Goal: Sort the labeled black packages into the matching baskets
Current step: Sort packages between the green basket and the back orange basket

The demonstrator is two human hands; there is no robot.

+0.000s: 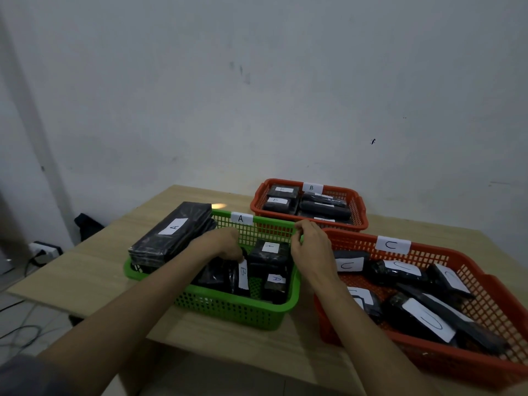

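Head view: left hand (225,244) clamps B-labeled package (228,274) inside green A basket (228,307), right hand (310,247) pinches its rim; risk: slick wrap slips, dropping it before the far B basket (358,208).

Both bare forearms enter from the bottom of the frame and converge toward the centre. The left arm rises from the lower left corner, where a grey sleeve edge shows, and runs diagonally up and right; the left hand (225,242) sits just left of centre, palm down, knuckles up, its fingers curled downward and closed around something dark beneath them. The right arm climbs from the lower middle-right, angling up and left; the right hand (310,247) sits just right of centre, back toward the camera, wrist slightly bent, fingertips pinched together at its top. The hands are near each other but apart.
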